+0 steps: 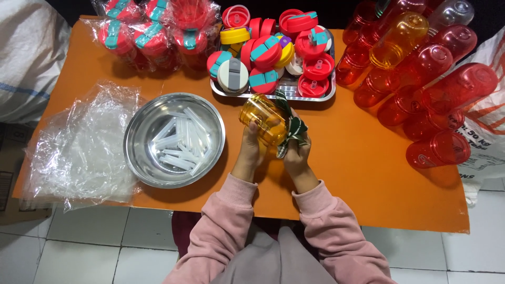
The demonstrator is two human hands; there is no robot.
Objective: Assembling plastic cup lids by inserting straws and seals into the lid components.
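left hand (249,150) wraps our amber bottle (262,118), steadying it | right hand (297,155) pinches green cloth (292,129) against it | steel bowl (138,158) of straws (179,144) near table's front edge

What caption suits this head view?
Left hand holds amber plastic bottle; right hand holds green patterned cloth against it.
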